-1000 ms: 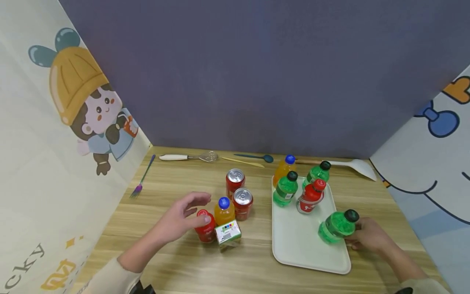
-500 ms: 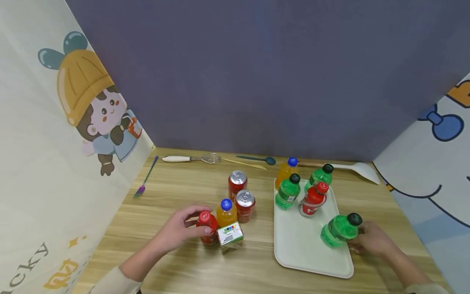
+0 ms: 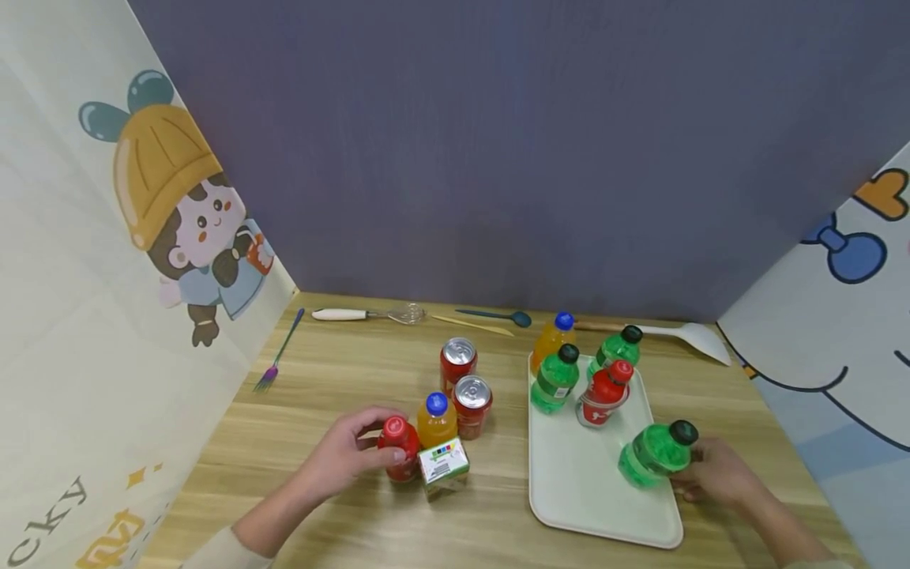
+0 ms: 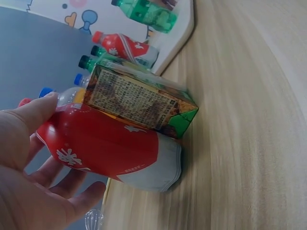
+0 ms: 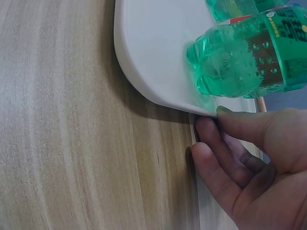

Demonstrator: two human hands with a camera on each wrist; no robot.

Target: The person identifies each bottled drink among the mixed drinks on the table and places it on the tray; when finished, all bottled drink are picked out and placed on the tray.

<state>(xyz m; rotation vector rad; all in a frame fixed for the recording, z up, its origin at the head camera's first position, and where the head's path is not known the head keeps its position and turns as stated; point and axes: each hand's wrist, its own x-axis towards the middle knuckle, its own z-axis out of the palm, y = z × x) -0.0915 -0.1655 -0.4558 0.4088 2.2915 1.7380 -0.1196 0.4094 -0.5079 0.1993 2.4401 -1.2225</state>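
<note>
In the head view my left hand (image 3: 355,450) is round a red-capped red bottle (image 3: 400,458) standing on the table; the left wrist view shows the thumb at its neck and fingers along the far side. A drink carton (image 4: 139,98) and an orange-drink bottle with a blue cap (image 3: 437,423) stand right beside it. My right hand (image 3: 714,474) pinches the rim of a white tray (image 5: 144,91), thumb on top and fingers below. Near that hand a green bottle (image 3: 656,454) stands on the tray, with more bottles toward the back.
Two red cans (image 3: 472,405) stand behind the orange-drink bottle. Along the table's back lie a whisk (image 3: 370,314), a yellow knife (image 3: 472,324), a dark spoon (image 3: 494,315) and a white-headed, long-handled utensil (image 3: 700,341). A fork (image 3: 279,350) lies at left.
My left hand has come down and closed in round the red bottle, its thumb now against it. The right hand stays at the tray's rim. The view has shifted slightly.
</note>
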